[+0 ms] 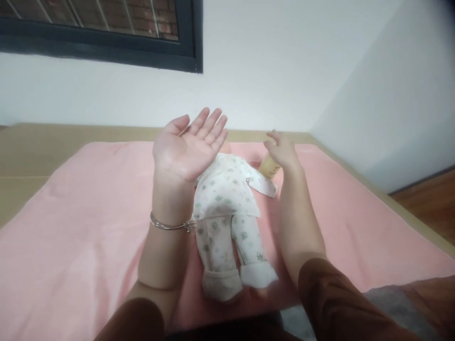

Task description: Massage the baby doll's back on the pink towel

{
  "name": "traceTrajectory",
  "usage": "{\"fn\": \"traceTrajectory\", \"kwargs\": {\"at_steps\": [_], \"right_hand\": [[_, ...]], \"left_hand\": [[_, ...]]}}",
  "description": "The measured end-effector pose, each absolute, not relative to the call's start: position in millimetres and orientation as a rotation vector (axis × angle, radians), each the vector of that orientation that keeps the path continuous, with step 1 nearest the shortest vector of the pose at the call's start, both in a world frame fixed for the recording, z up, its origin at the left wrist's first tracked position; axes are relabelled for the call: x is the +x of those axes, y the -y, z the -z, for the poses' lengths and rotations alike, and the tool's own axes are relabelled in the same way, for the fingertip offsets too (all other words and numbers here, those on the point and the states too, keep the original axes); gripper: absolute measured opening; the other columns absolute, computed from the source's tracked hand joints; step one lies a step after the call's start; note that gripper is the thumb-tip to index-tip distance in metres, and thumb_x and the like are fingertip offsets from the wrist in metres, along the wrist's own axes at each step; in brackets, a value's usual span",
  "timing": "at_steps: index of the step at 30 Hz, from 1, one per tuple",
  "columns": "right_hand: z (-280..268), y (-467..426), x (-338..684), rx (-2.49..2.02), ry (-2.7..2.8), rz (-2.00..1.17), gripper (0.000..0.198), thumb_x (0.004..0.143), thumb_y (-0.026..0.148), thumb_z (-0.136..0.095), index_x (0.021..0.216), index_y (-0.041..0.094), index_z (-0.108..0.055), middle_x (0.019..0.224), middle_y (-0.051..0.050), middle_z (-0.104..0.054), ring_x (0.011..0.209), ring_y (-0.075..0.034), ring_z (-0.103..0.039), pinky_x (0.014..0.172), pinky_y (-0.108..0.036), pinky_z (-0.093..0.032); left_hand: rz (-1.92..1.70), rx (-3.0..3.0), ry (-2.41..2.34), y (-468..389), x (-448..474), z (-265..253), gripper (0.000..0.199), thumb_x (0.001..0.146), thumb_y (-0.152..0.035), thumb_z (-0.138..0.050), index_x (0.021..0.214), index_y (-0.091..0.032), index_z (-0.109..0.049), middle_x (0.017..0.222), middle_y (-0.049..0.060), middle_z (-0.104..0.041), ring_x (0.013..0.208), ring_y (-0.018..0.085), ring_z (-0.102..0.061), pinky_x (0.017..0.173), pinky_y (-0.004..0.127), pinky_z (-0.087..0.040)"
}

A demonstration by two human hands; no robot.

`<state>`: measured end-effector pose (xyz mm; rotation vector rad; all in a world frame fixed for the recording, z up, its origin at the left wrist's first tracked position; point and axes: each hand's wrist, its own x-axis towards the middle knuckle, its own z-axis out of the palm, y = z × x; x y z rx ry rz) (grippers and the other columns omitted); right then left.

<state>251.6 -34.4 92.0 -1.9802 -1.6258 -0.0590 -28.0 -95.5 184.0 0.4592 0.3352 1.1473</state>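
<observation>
Doll (227, 208) lies on its back in the middle of a pink sheet (71, 227), feet toward the camera, dressed in white printed pyjamas with cuffed legs. Its head is hidden behind the left hand (186, 149), so the face cannot be made out; only a sliver of skin tone shows past the fingers. The near end of the sheet and the doll's feet are partly cut off by dark brown sleeves (341, 303) at the bottom edge.

The left hand is raised above the doll's chest, palm up and flat, fingers spread together and holding nothing. A thin silver bangle (172, 225) circles that wrist. The right hand (280, 149) reaches past the doll's shoulder, fingers loosely extended and not closed on anything; it hovers at a small yellowish bottle (269, 166), and whether it touches the bottle cannot be told, since the wrist covers most of it. A white tag or loose flap of the pyjama top lies just beside the bottle.

The sheet covers a pale wooden platform (31, 147) set into a corner. White walls (284, 71) rise behind and to the right, a dark-framed window (106, 42) with brick beyond is cut off at top left, and brown floor (433, 203) shows at right.
</observation>
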Motion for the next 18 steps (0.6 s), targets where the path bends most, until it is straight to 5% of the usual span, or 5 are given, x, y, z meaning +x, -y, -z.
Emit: {"fn": "traceTrajectory", "kwargs": {"at_steps": [7, 14, 18], "right_hand": [[-140.5, 90.0, 182.3, -1.558, 1.759, -0.081, 0.059, 0.104, 0.048, -0.025, 0.158, 0.027, -0.031, 0.169, -0.002, -0.022, 0.158, -0.026, -0.02, 0.128, -0.053, -0.023], [-132.2, 98.4, 134.0, -1.256, 1.835, -0.114, 0.08, 0.096, 0.073, 0.002, 0.161, 0.029, 0.016, 0.172, 0.002, 0.006, 0.158, -0.014, 0.013, 0.133, -0.042, -0.003], [-132.2, 116.0, 115.7, -1.173, 1.935, -0.035, 0.079, 0.096, 0.071, 0.008, 0.16, 0.026, 0.02, 0.171, 0.001, 0.013, 0.156, -0.018, 0.022, 0.132, -0.047, 0.003]], "left_hand": [[-1.004, 0.482, -0.335, 91.1, -10.9, -178.2, 0.055, 0.101, -0.03, -0.027, 0.155, -0.023, -0.036, 0.156, 0.005, -0.048, 0.147, 0.028, -0.041, 0.111, 0.042, -0.048], [-0.921, 0.679, -0.262, 132.0, -2.4, -195.5, 0.061, 0.106, -0.043, -0.012, 0.154, -0.011, -0.034, 0.159, 0.01, -0.041, 0.15, 0.036, -0.022, 0.111, 0.056, -0.038], [-1.051, 0.752, -0.306, 146.8, -10.0, -204.2, 0.07, 0.104, -0.044, 0.002, 0.153, -0.011, -0.035, 0.16, 0.007, -0.039, 0.15, 0.037, -0.013, 0.111, 0.06, -0.032]]}}
